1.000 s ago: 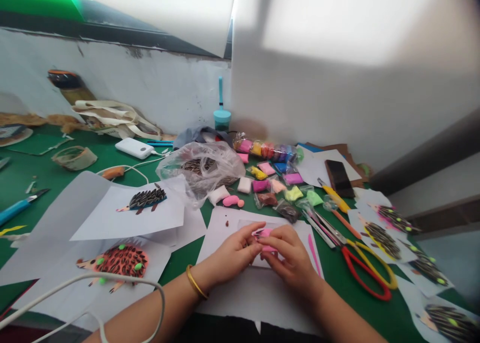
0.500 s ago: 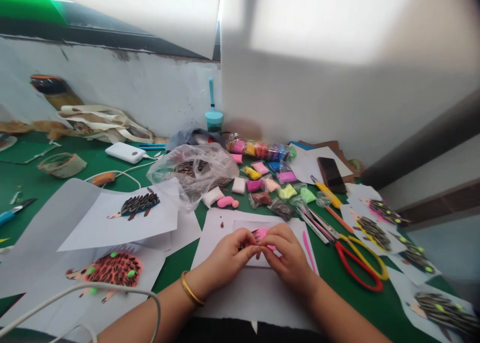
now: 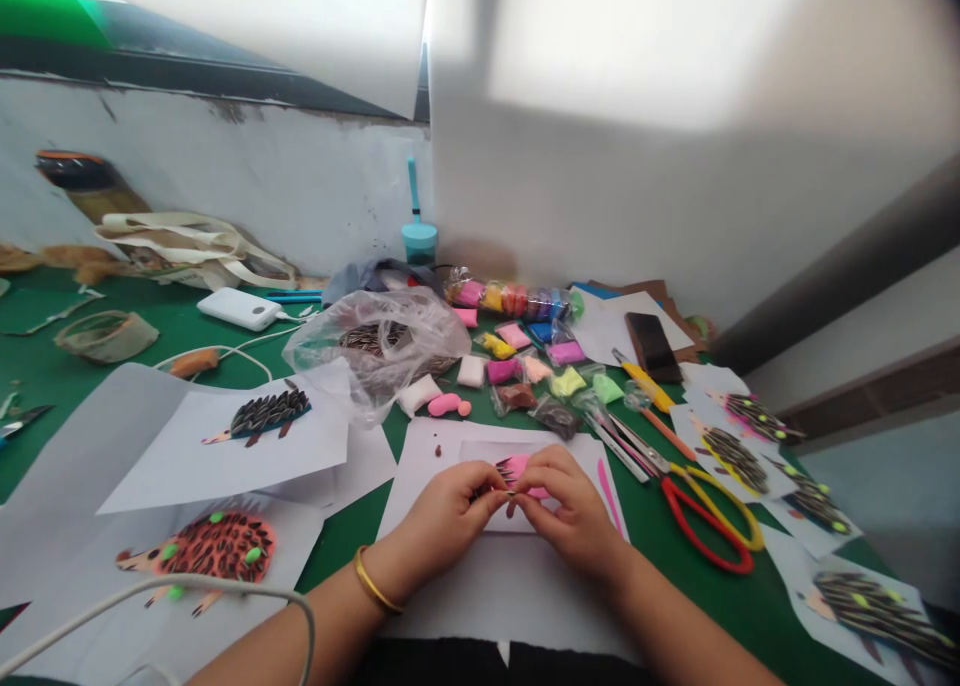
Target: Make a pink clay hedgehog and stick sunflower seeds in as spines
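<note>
both bare hands, left (image 3: 442, 514) and right (image 3: 576, 518), meet fingertip to fingertip, their pinched grip closed on a tiny dark sliver (too small to identify). just behind it, partly hidden by the fingers, a flat bright-pink clay shape with dark spikes (image 3: 516, 463) lies on white paper (image 3: 480, 591). a thin pink clay strip (image 3: 609, 496) lies at right, near red-and-yellow-handled metal scissors (image 3: 654, 457). beyond, a clear plastic bag of dark seeds (image 3: 375, 338) sits on the green worktop (image 3: 346, 526).
</note>
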A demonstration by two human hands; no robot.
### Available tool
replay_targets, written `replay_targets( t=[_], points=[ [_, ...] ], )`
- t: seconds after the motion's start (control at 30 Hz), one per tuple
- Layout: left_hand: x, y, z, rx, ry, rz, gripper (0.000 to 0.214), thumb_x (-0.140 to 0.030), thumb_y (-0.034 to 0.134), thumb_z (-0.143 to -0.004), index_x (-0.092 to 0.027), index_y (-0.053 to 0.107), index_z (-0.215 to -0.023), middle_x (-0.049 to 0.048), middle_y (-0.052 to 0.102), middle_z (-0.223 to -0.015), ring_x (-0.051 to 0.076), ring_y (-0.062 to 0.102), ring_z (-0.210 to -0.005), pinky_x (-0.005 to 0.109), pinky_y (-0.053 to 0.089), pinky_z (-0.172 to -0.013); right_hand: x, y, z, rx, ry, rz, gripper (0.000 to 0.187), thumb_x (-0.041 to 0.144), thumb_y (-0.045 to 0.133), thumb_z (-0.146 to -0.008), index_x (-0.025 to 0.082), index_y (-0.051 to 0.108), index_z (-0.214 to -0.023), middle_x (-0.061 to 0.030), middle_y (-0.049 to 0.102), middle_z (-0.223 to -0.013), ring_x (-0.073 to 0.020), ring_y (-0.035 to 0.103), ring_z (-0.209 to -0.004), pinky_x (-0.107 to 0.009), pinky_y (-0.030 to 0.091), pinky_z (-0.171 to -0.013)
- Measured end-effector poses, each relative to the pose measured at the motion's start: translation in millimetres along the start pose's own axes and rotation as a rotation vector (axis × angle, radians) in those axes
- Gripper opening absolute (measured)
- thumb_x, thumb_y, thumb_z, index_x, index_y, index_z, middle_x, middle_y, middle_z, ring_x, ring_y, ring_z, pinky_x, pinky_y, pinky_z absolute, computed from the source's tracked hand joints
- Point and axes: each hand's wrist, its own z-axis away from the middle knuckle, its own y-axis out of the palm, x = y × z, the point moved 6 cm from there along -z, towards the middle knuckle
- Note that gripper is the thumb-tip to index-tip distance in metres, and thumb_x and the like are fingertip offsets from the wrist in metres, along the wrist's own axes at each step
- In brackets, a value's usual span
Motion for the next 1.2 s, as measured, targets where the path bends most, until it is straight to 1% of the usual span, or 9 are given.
replay_targets(
  t=[0.1,0.2,0.33,0.43,0.63,0.83,1.03,1.2],
  points=[
    [1.5,-6.2,-1.0,-0.031,0.001,-0.09,0.012,-0.028,0.057,-0.092,-0.022,0.067,-0.096,-0.0022,0.069,-0.089,0.013,0.061,-0.081,0.024,0.045,-0.076,-4.4,-0.8,0.5,0.013,0.037,0.027,0.01,0.018,0.062,-0.089,0.024,0.07,-0.088,-0.0033,0.061,-0.088,-0.0189,0.057,-0.089,-0.034,0.047,-0.08],
    [3.2,-16.7,-2.4,-0.075,-0.008,-0.195,0.015,-0.027,0.055,-0.093,-0.023,0.068,-0.1,-0.0022,0.07,-0.088,0.013,0.061,-0.077,0.025,0.045,-0.074,-9.8,-1.9,2.6,0.007,0.058,0.092,0.011,0.014,0.063,-0.086,0.023,0.068,-0.084,-0.0031,0.06,-0.089,-0.0192,0.056,-0.09,-0.035,0.046,-0.081],
    [4.2,-28.9,-3.3,-0.117,0.022,-0.327,0.017,-0.024,0.053,-0.092,-0.022,0.067,-0.102,0.0008,0.071,-0.098,0.017,0.064,-0.09,0.028,0.047,-0.082,-16.9,-1.3,8.5,0.009,0.091,0.173,0.011,0.011,0.063,-0.081,0.022,0.066,-0.08,-0.0036,0.059,-0.091,-0.0203,0.055,-0.092,-0.036,0.044,-0.083],
    [5.9,-31.4,-3.2,-0.112,0.04,-0.399,0.019,-0.024,0.051,-0.093,-0.022,0.067,-0.103,0.0017,0.072,-0.101,0.018,0.065,-0.094,0.03,0.048,-0.085,-19.8,0.5,12.4,0.02,0.112,0.223,0.011,0.011,0.063,-0.081,0.022,0.066,-0.08,-0.0043,0.059,-0.091,-0.0213,0.055,-0.091,-0.037,0.044,-0.082],
    [5.3,-24.7,-2.5,-0.05,0.064,-0.531,0.022,-0.022,0.05,-0.094,-0.023,0.068,-0.106,0.0016,0.073,-0.1,0.018,0.066,-0.091,0.029,0.049,-0.082,-17.6,5.5,12.8,0.007,0.075,0.311,0.011,0.014,0.063,-0.084,0.023,0.069,-0.079,-0.0035,0.057,-0.084,-0.0202,0.053,-0.085,-0.035,0.041,-0.078],
    [3.4,-18.4,0.6,0.022,0.072,-0.622,0.023,-0.023,0.049,-0.095,-0.024,0.07,-0.103,0.0018,0.072,-0.094,0.018,0.067,-0.086,0.028,0.049,-0.078,-15.6,8.1,11.0,-0.015,0.046,0.379,0.01,0.017,0.063,-0.087,0.022,0.07,-0.084,-0.0037,0.058,-0.083,-0.02,0.051,-0.084,-0.035,0.037,-0.076],
    [5.2,-8.5,4.3,0.084,0.149,-0.754,0.034,-0.018,0.049,-0.093,-0.031,0.067,-0.119,0.0017,0.07,-0.087,0.017,0.065,-0.078,0.026,0.048,-0.07,-16.5,10.4,10.4,0.004,0.058,0.409,0.01,0.02,0.063,-0.088,0.022,0.071,-0.083,-0.0032,0.059,-0.081,-0.0195,0.05,-0.083,-0.034,0.035,-0.075],
    [9.0,0.4,7.0,0.128,0.156,-0.873,0.034,-0.019,0.051,-0.092,-0.032,0.067,-0.119,0.0021,0.066,-0.08,0.017,0.062,-0.068,0.025,0.046,-0.063,-17.4,11.6,10.5,0.015,0.05,0.435,0.011,0.019,0.063,-0.088,0.022,0.071,-0.082,-0.0031,0.059,-0.081,-0.0192,0.05,-0.083,-0.033,0.035,-0.075]
  ],
)
